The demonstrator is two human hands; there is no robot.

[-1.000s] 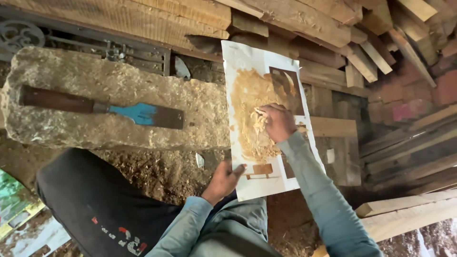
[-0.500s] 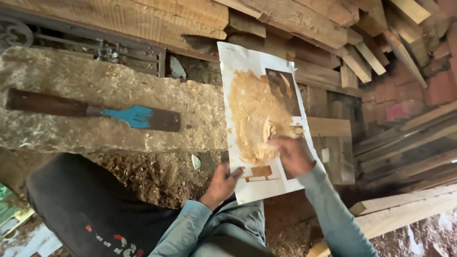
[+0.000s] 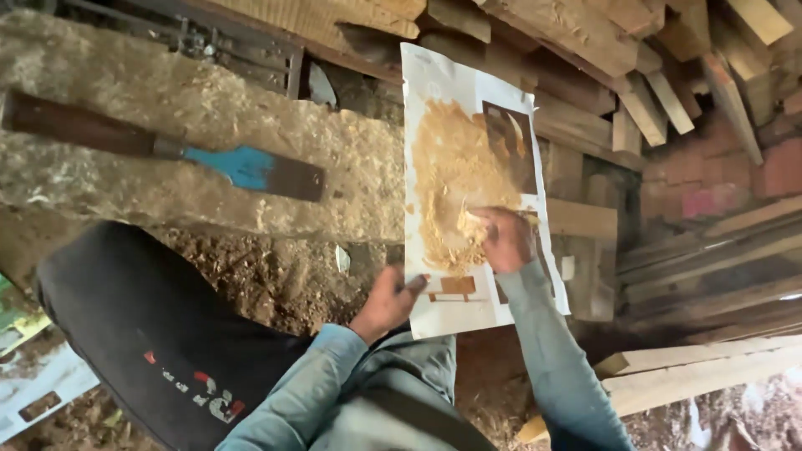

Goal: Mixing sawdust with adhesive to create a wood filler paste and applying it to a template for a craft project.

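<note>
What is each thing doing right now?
Paper sheet: held flat, heaped with shavings.
Wood shavings: loose pile on the sheet.
Left hand: gripping the sheet's bottom edge.
Right hand: fingers pressed into the shavings.
Chisel: lying flat on the stone slab, untouched.

We hold the white printed sheet (image 3: 468, 175) by its lower edge with our left hand (image 3: 386, 302), while our right hand (image 3: 507, 240) presses into the pile of wood shavings (image 3: 455, 188) on it. A blue-bladed chisel (image 3: 159, 146) lies on the stone slab (image 3: 209, 108) to the left.
</note>
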